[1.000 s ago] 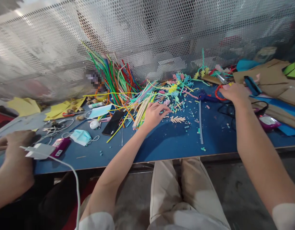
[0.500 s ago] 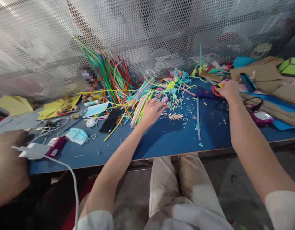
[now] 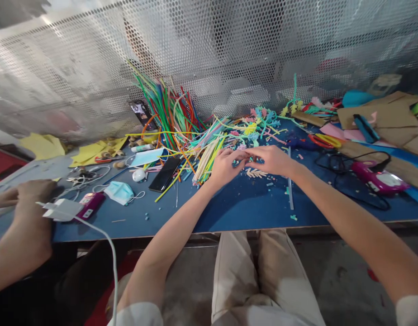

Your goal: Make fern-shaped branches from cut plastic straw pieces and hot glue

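Note:
Fingertips of my left hand (image 3: 229,166) and my right hand (image 3: 272,159) meet over the blue table (image 3: 236,213). Both are closed around something too small and hidden to name. Just below them lies a cream leaf-shaped piece (image 3: 256,173). Pale and yellow pipe cleaners (image 3: 209,158) lie in a bundle beside my left hand. Behind my hands is a pile of pastel fuzzy pieces (image 3: 251,128). Orange-and-yellow-handled scissors (image 3: 326,141) rest on the table to the right of my right hand.
At left are a black phone (image 3: 164,175), a blue face mask (image 3: 119,193), yellow sheets (image 3: 97,151) and another person's arm (image 3: 29,217). A magenta device (image 3: 378,178) with a black cable and brown cardboard (image 3: 395,111) are at right. A perforated metal screen (image 3: 195,50) stands behind.
My right hand has let go of the scissors and moved left to meet my left hand. The view has shifted slightly, so the table items appear a little further right and lower.

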A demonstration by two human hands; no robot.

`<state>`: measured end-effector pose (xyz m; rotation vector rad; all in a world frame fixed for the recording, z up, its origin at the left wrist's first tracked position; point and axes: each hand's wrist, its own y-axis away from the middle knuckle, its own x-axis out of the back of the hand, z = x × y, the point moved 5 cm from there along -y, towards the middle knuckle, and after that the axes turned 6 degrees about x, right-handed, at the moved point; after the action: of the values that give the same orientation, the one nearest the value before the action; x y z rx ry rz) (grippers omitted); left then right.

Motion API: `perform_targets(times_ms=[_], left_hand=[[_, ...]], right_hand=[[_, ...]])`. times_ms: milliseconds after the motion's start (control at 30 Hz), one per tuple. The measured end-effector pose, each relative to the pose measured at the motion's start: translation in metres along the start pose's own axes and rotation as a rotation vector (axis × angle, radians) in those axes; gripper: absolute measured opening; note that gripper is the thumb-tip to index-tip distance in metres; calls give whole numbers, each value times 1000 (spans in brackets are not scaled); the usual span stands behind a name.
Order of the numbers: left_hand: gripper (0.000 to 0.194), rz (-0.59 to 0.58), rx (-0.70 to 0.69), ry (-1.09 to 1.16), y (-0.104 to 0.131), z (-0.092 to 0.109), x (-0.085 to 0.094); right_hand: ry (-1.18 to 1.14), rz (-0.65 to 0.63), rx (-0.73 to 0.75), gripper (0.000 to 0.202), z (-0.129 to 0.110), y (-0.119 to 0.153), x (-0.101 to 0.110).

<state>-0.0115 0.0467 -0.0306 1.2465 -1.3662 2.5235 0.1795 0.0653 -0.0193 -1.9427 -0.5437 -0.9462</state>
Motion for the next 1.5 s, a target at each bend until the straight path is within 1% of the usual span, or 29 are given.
perform_targets(times_ms=[33, 67, 133, 200, 333, 400, 500, 567, 633, 667, 733, 867, 933, 1033, 1133, 1233, 1333, 1433, 1500], left_hand=[[8, 17, 22, 23, 0, 0, 2], [9, 31, 61, 49, 0, -1, 3], [17, 36, 160, 96, 0, -3, 3], [23, 15, 239, 123, 0, -5, 1], [24, -21, 306, 129, 1, -5, -2], [17, -51, 292, 107, 0, -5, -1], [7, -161, 235, 35, -3, -9, 1], [11, -240, 198, -12, -3, -14, 0], [14, -282, 161, -47, -3, -20, -1], [14, -281, 150, -52, -3, -23, -1], [15, -237, 145, -34, -3, -25, -2], [28, -121, 155, 81, -2, -23, -5], [30, -89, 154, 139, -1, -22, -9], [28, -56, 143, 153, 0, -23, -11], [25, -58, 110, 93, -1, -22, -8], [20, -129, 58, -51, -3, -16, -4], [21, -254, 9, -208, -4, -8, -2], [24, -341, -17, -266, -3, -4, -3], [24, -368, -12, -284, -3, -4, -5]], right_hand=[[12, 15, 5, 46, -1, -1, -4], [25, 35, 9, 43, 0, -1, -6], [42, 66, 29, 40, 4, 0, -5], [61, 76, 62, 39, 8, 2, -5], [112, 77, 127, 39, 11, 3, -9], [113, 98, 146, 37, 13, 3, -9], [69, 143, 114, 30, 20, 3, -3], [19, 159, 59, 25, 27, 5, 3], [-28, 161, 10, 23, 32, 6, 7], [-47, 161, -10, 21, 33, 7, 8], [-92, 157, -45, 21, 34, 8, 6], [-257, 129, -111, 27, 30, 7, -10], [-314, 124, -128, 27, 26, 6, -17], [-334, 122, -136, 22, 21, 6, -21], [-287, 91, -130, 21, 19, 5, -20], [-206, 19, -103, 16, 17, 3, -21], [-159, -52, -83, 14, 13, 1, -25], [-165, -69, -85, 16, 8, -3, -24], [-142, -89, -63, 19, 8, -5, -17]])
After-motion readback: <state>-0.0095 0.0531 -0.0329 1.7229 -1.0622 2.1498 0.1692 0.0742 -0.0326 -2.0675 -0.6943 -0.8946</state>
